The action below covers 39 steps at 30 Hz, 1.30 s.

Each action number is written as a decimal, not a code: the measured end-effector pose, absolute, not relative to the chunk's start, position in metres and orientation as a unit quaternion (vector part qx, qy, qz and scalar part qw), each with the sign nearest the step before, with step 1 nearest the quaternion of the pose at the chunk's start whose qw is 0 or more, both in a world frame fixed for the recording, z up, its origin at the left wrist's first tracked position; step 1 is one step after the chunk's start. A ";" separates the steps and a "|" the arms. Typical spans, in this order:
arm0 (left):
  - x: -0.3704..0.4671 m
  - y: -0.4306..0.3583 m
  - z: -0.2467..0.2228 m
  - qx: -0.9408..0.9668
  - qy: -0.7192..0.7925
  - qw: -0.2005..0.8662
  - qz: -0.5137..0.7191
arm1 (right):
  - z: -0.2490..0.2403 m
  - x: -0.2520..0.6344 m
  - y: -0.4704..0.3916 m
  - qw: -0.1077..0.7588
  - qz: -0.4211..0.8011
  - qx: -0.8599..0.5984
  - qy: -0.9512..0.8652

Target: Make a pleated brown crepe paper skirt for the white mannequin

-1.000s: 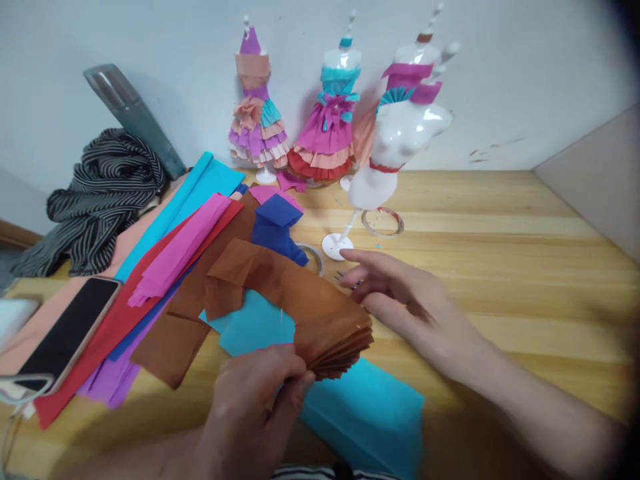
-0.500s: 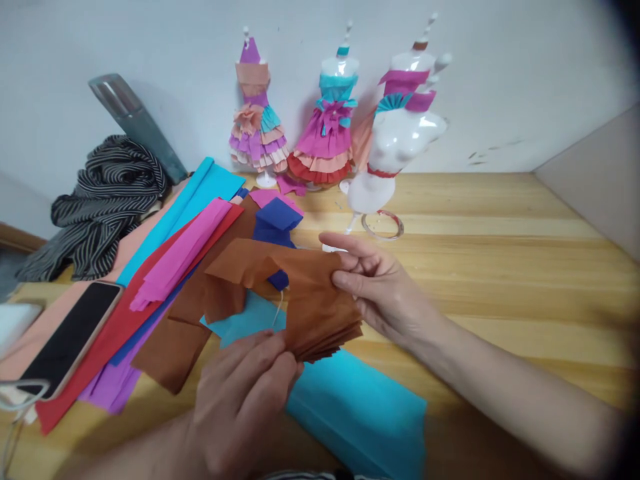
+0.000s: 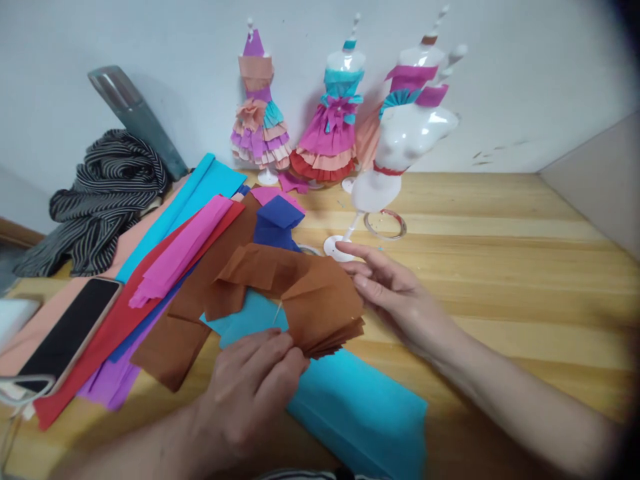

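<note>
A strip of brown crepe paper (image 3: 320, 293), gathered into stacked pleats at its lower edge, is in my left hand (image 3: 255, 387), whose fingers are closed on the near left corner. My right hand (image 3: 395, 293) is at the strip's right edge, fingers apart and index stretched out, thumb close to the paper. Its other fingertips are partly hidden. The strip's free end folds back to the left over more brown paper (image 3: 170, 353). Turquoise paper (image 3: 365, 413) lies under and in front of the pleats.
Behind stand small white mannequins in paper dresses (image 3: 327, 133); a barer white mannequin (image 3: 410, 140) leans nearer, beside a tape ring (image 3: 385, 225). Coloured paper sheets (image 3: 135, 267), a phone (image 3: 70, 333), a striped cloth (image 3: 110, 193) and a grey bottle (image 3: 135, 117) lie to the left.
My right hand has eased its pinch and slid right to the paper's edge. The brown strip's upper part has sagged and creased. My left hand keeps its hold.
</note>
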<state>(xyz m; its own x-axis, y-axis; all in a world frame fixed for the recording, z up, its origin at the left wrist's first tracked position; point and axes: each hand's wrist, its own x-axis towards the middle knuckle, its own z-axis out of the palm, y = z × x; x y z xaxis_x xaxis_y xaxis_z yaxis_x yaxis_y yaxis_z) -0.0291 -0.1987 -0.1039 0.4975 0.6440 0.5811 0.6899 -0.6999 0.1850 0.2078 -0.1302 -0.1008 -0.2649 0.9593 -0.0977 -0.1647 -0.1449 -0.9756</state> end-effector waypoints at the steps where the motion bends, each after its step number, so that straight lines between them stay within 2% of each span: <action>1: -0.028 -0.197 -0.102 -0.866 -0.377 0.037 -0.327 | -0.103 0.208 -0.134 0.430 0.625 -0.419 -0.499; 13: -0.029 -0.191 -0.098 -0.857 -0.390 0.047 -0.332 | -0.102 0.216 -0.156 0.396 0.389 -0.372 -0.744; 21: -0.024 -0.187 -0.089 -0.855 -0.384 0.056 -0.345 | -0.103 0.205 -0.151 0.439 0.433 -0.362 -0.699; 39: -0.019 -0.185 -0.085 -0.834 -0.410 0.031 -0.369 | -0.111 0.205 -0.150 0.439 0.407 -0.337 -0.727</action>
